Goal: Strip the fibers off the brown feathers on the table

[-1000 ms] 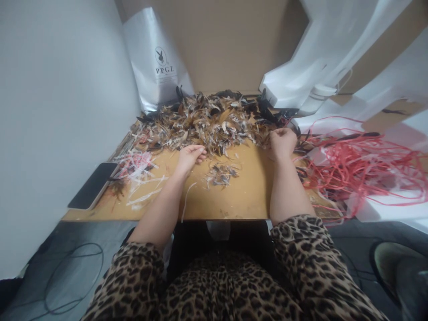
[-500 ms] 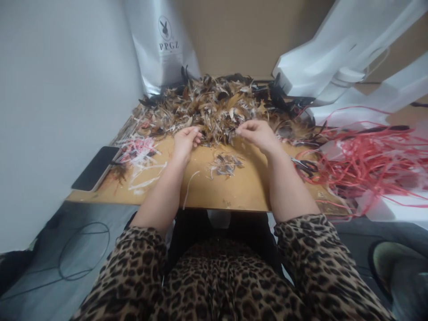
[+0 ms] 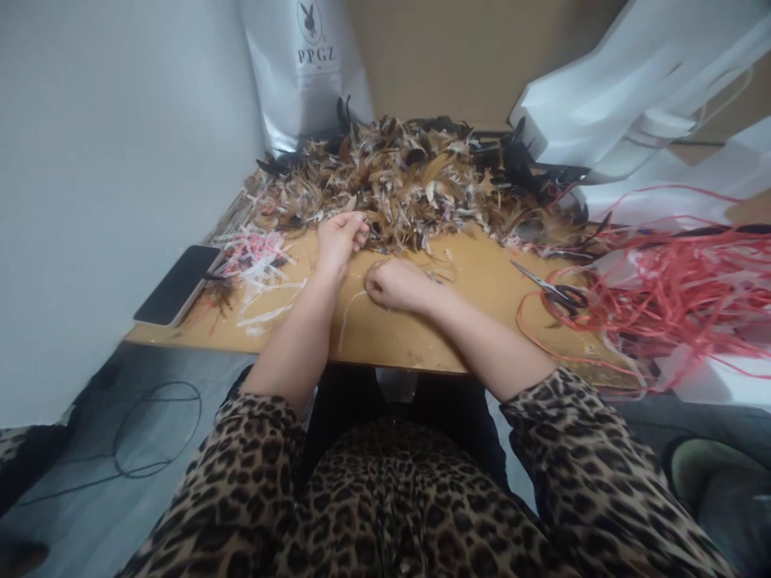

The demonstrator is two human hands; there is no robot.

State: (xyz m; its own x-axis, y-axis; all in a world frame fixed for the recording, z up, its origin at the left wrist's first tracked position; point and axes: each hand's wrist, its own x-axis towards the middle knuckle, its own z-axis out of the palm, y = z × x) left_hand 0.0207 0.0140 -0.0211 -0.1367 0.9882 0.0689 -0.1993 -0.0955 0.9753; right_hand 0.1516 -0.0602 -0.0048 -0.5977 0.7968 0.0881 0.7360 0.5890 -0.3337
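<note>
At the near side, the leopard-print sleeves point(image 3: 602, 449) run out of the frame at the lower edge. On the table point(image 3: 415, 349), the pale strand point(image 3: 344, 321) lies near the front edge, its upper end close to the right hand. The right hand point(image 3: 394, 285) has moved back toward the person from the front of the feather heap, where it was half a second ago, and is now over the small feather pile point(image 3: 439, 277), covering most of it. Its fingers are curled inward; the tips are hidden, so whether they are clamped on anything cannot be told. With the right forearm shifted inward, the scissors point(image 3: 551, 291) are now fully exposed beside the tangled red strips point(image 3: 668, 293), which are cut off at the right edge. The left hand point(image 3: 344, 234) remains at the front edge of the feather heap point(image 3: 403, 172), thumb and forefinger together; anything between them is too small to identify. The heap lies across the far part of the table. Behind it, the silver bag point(image 3: 313, 88) is now cropped at the top.
</note>
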